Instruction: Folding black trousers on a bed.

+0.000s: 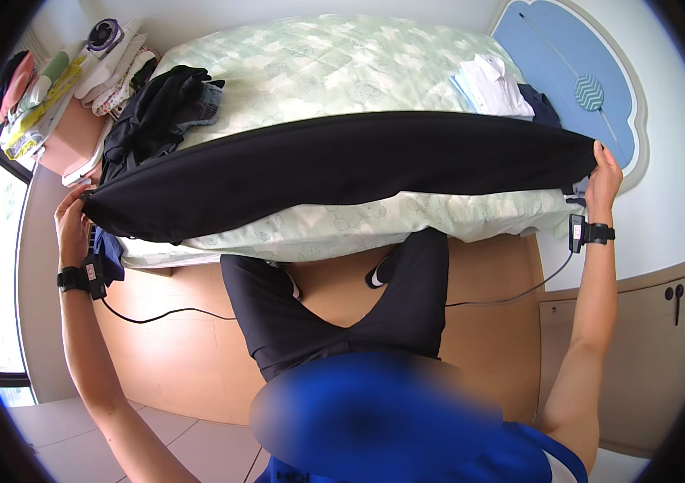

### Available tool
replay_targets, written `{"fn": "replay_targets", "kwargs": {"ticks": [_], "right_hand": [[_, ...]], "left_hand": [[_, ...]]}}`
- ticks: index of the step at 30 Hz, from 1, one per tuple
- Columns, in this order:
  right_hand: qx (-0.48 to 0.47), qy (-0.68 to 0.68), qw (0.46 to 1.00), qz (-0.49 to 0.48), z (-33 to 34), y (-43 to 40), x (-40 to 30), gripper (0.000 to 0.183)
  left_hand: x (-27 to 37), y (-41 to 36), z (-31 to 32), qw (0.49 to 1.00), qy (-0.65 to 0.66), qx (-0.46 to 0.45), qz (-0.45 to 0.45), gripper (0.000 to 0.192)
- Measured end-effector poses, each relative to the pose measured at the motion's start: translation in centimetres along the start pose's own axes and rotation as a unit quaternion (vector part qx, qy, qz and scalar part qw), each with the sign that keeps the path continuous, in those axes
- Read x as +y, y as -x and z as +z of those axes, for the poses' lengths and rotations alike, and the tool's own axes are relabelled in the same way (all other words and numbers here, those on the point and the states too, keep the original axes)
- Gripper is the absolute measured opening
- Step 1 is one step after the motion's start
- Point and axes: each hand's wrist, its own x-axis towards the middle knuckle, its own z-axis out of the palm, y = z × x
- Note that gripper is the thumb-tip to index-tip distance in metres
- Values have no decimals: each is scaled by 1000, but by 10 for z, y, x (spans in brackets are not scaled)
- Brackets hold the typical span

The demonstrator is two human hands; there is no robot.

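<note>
A long black garment (342, 166), perhaps a pair of trousers, is stretched sideways in front of me over the near part of a bed (342, 72). My left hand (71, 223) pinches its left end. At the far right, my right hand (605, 178) grips the other end between thumb and fingers. The cloth hangs in a narrow band, slightly curved along its lower edge. A pale green patterned quilt (439, 211) shows beneath and behind it.
Dark clothes (155, 115) and a denim piece (200, 108) lie heaped at the bed's left. White folded clothes (493, 87) lie near the blue headboard (566, 66). Further left, a pink box (73, 136) carries piled clothes and a small fan (105, 36). Cables (167, 314) run from my wrists.
</note>
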Motion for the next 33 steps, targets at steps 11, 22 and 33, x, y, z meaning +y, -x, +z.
{"fn": "replay_targets", "kwargs": {"ticks": [11, 22, 33], "right_hand": [[28, 227, 951, -206, 42, 40, 9, 36], [48, 236, 960, -141, 7, 36, 20, 34], [40, 248, 963, -93, -5, 63, 43, 32]], "left_hand": [[-3, 13, -13, 999, 17, 35, -13, 29], [-11, 40, -1, 997, -19, 62, -36, 30], [18, 68, -16, 995, -87, 54, -10, 31]]}}
